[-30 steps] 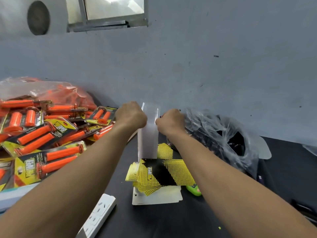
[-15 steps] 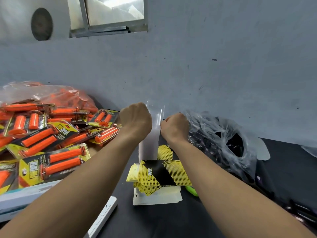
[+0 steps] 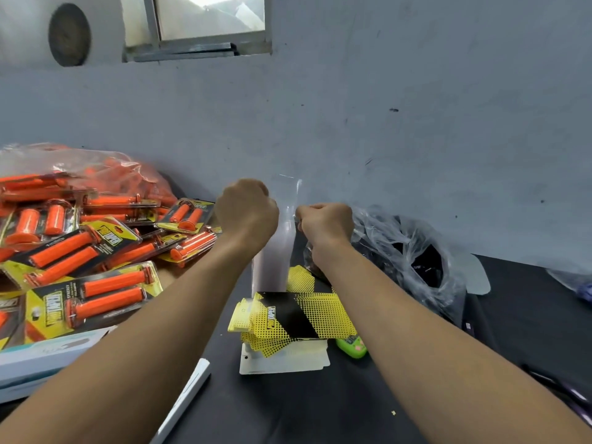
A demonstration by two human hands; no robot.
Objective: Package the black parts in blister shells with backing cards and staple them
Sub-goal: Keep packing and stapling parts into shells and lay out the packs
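Blister shells [image 3: 272, 270], upright behind backing cards [image 3: 298, 315], are gripped by both hands [image 3: 246, 213] [image 3: 323, 224].

A grey wall [image 3: 416, 123] stands far, a window [image 3: 211, 17] and a round dark disc [image 3: 69, 34] high on its left. On the black table [image 3: 304, 408] a white power strip [image 3: 185, 398] lies near left, a green object [image 3: 352, 346] near centre.

Small packing workshop — heap of carded orange grips [image 3: 96, 251], backing cards [image 3: 294, 315], black worktable [image 3: 320, 408], bare grey wall [image 3: 416, 123]
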